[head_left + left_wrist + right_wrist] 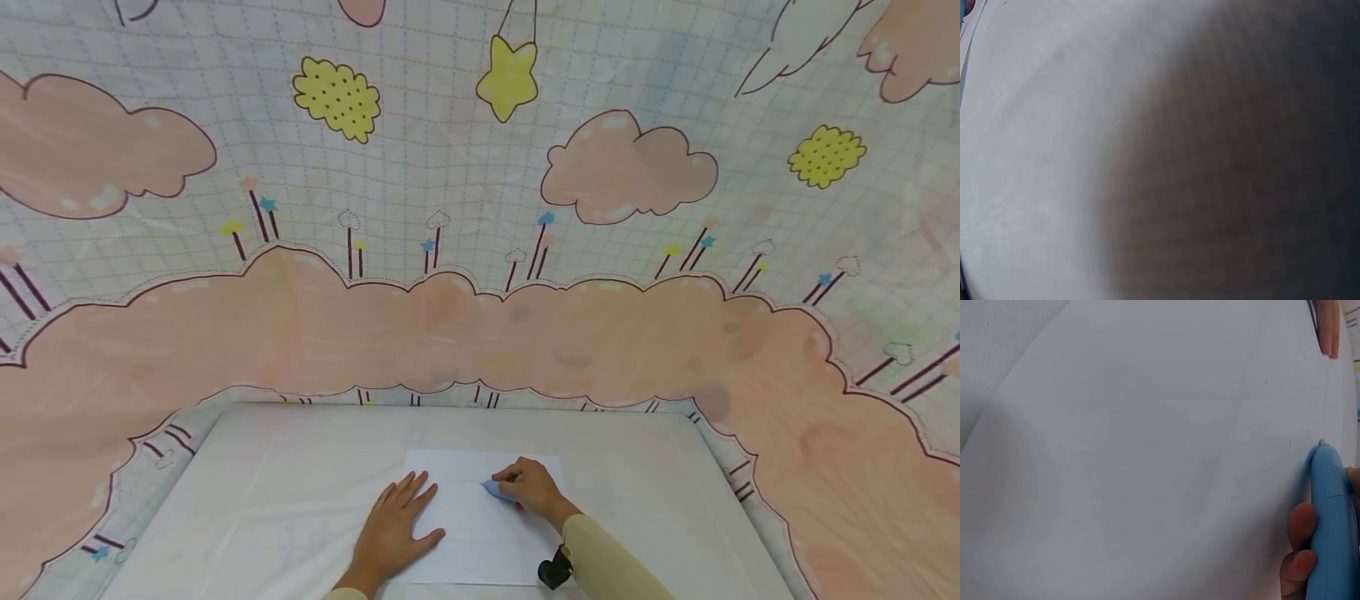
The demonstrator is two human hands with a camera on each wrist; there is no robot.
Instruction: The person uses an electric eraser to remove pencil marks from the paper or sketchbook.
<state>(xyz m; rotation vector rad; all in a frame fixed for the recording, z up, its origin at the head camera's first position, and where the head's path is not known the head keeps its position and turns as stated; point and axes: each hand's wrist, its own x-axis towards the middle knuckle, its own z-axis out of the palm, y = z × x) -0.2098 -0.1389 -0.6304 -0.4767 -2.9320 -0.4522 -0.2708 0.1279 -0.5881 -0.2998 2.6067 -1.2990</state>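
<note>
A white sheet of paper lies on the white-covered table. My left hand rests with spread fingers over the sheet's left side. In my right hand I hold a light-blue, rounded, pen-like tool with a seam round its body. Its small pale tip is right at the paper, to the right of my left fingers. The right wrist view shows faint marks on the sheet near the tip, and left fingertips at the top. A large blurred brown shape fills much of the left wrist view.
The white table cover extends round the sheet on all sides. A patterned cloth with peach clouds and stars hangs behind the table and down its sides. A black heart-shaped object sits at my right sleeve.
</note>
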